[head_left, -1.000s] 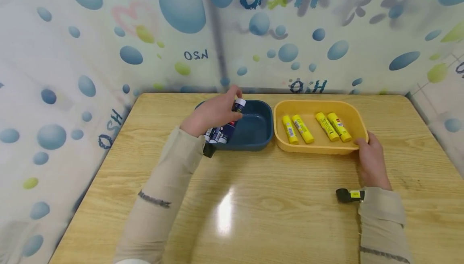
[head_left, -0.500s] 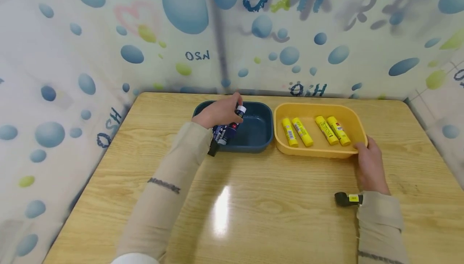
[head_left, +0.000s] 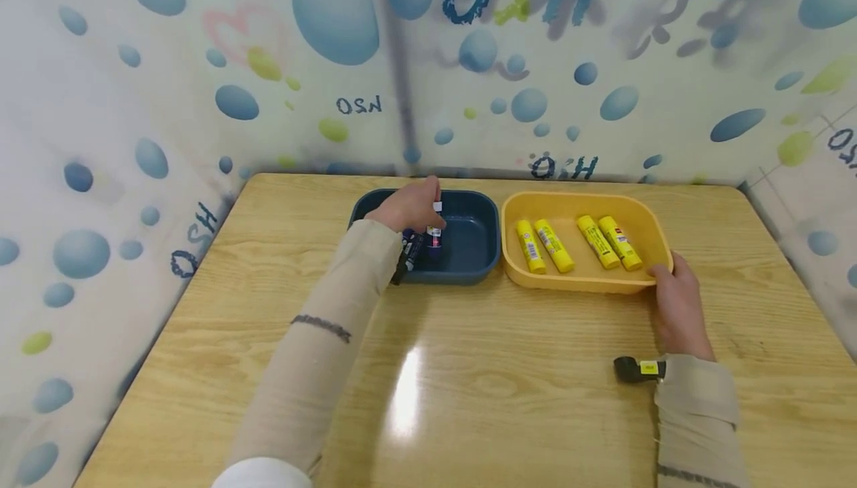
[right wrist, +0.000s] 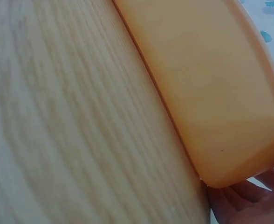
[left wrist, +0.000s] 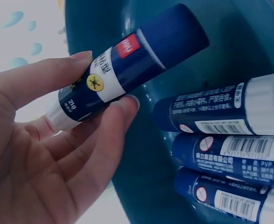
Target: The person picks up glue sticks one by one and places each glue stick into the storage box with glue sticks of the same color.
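Note:
My left hand (head_left: 410, 207) is over the left part of a dark blue plastic bin (head_left: 472, 246). Between thumb and fingers it pinches a navy glue stick (left wrist: 127, 70) with a white end, a red label patch and a yellow round mark. Three more navy glue sticks (left wrist: 216, 154) lie side by side in the bin, as the left wrist view shows; from the head, the hand partly covers them. At the near right corner of a yellow bin (head_left: 582, 281), my right hand (head_left: 683, 309) holds the rim, thumb on top. Several yellow glue sticks (head_left: 554, 245) lie inside that bin.
Both bins stand side by side toward the back of a wooden table (head_left: 509, 384). Behind it rises a white wall covering (head_left: 428, 64) with blue and green drop prints. A black wrist camera (head_left: 636, 369) sits by the right cuff.
The navy glue stick in my left hand has turned from slanted to nearly straight up and down in the head view. My right hand stays on the yellow bin's corner.

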`<state>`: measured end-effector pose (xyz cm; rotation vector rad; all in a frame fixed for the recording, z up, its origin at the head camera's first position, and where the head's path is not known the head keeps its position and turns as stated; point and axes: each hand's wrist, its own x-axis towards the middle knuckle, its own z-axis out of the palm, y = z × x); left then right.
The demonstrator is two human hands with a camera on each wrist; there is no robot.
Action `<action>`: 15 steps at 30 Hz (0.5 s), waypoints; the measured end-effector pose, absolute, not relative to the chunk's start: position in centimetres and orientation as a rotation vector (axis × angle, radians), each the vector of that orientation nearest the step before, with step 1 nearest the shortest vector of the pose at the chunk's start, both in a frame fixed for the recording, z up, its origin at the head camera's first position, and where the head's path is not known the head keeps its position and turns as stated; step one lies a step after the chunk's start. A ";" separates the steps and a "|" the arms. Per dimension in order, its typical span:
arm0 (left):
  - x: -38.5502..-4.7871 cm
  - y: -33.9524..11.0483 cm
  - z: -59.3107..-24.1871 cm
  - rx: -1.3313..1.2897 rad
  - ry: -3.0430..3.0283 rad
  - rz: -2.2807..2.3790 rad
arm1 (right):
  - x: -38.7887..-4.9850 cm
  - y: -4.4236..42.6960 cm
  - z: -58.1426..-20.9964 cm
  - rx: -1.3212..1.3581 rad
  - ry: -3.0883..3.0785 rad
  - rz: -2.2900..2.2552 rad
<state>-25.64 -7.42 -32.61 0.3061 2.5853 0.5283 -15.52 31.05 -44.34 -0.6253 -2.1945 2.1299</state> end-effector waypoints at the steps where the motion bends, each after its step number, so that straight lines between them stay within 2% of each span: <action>1: -25.6 -7.4 -32.7 0.307 2.585 0.521 | -15.5 31.0 -44.3 -0.630 -2.195 2.129; 9: -25.5 -7.1 -32.7 0.282 2.585 0.498 | -14.9 29.9 -42.5 -0.673 -2.276 2.099; 15: -25.6 -6.9 -32.9 0.270 2.551 0.453 | -14.9 30.0 -42.8 -0.670 -2.269 2.087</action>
